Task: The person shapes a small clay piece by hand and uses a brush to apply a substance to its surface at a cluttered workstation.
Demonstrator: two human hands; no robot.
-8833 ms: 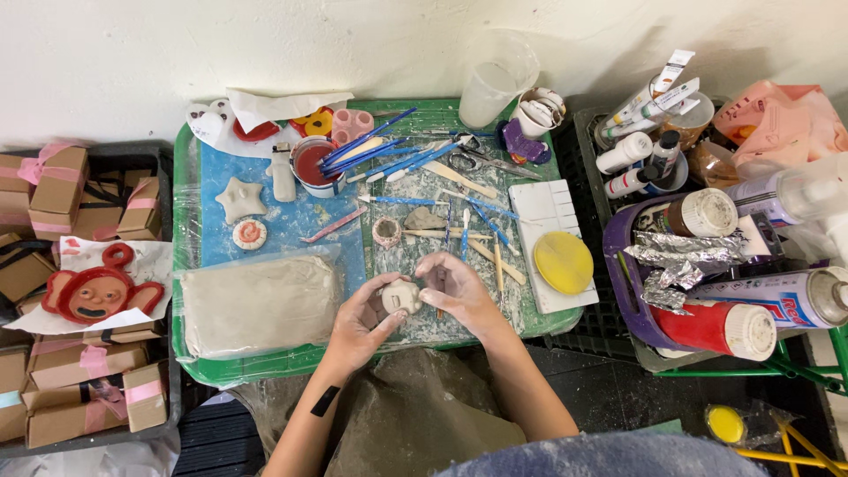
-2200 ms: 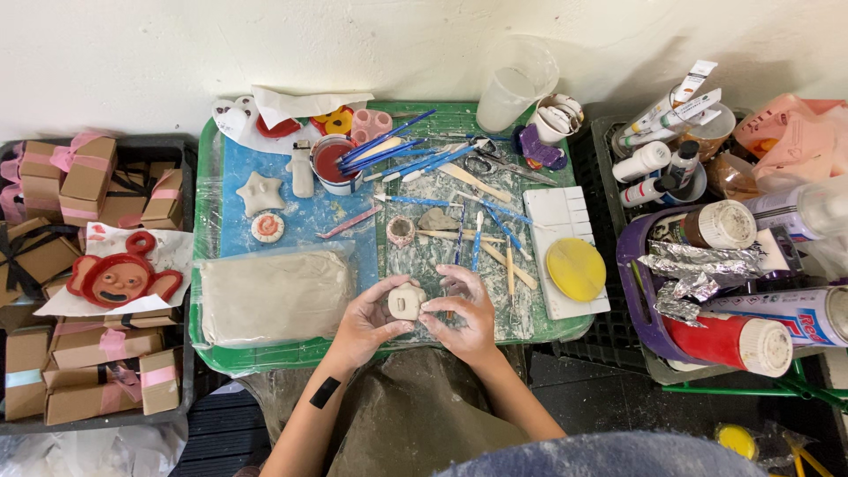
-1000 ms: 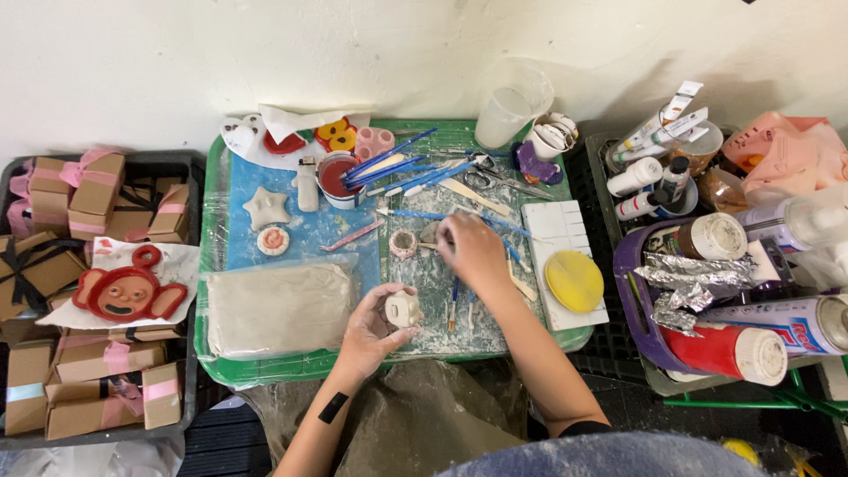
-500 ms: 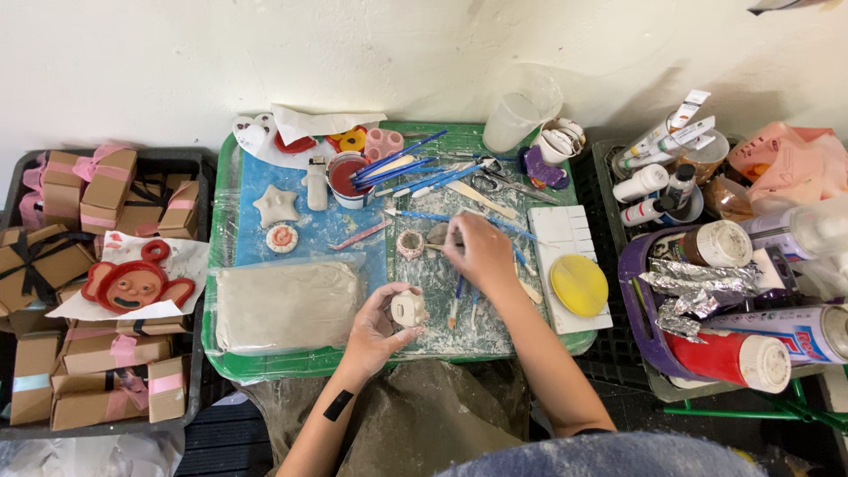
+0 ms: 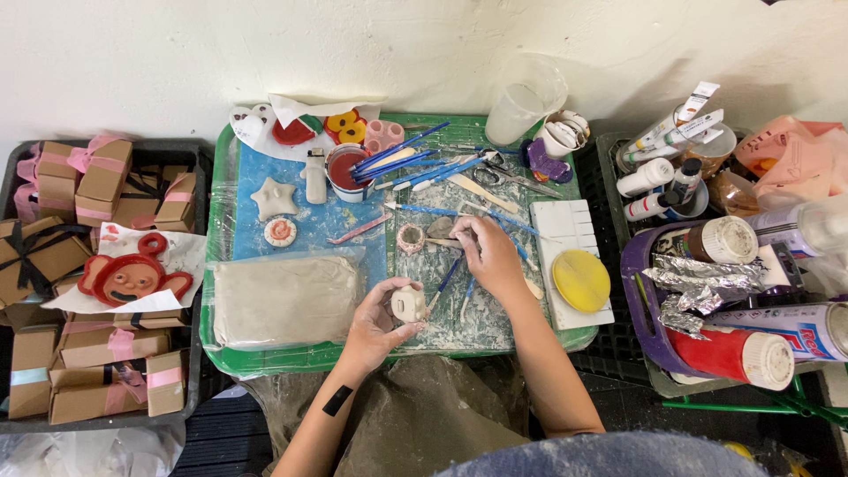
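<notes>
Left hand (image 5: 375, 322), lower centre, cups a small clay piece (image 5: 409, 303); right hand (image 5: 488, 256) pinches a tool on the green tray (image 5: 265, 360); red cup (image 5: 343, 170) above holds blue brushes (image 5: 402, 157) slanting toward upper right.

I see my left hand (image 5: 375, 322) holding a small pale clay piece (image 5: 409, 304) over the green tray (image 5: 265, 360). My right hand (image 5: 490, 256) reaches among the blue-handled tools (image 5: 415, 163), beside a small clay ring (image 5: 411, 238). A wrapped clay slab (image 5: 284, 299) lies to the left.

right hand (image 5: 491, 256) hiding tool, boxes (image 5: 53, 256) cropped left
</notes>
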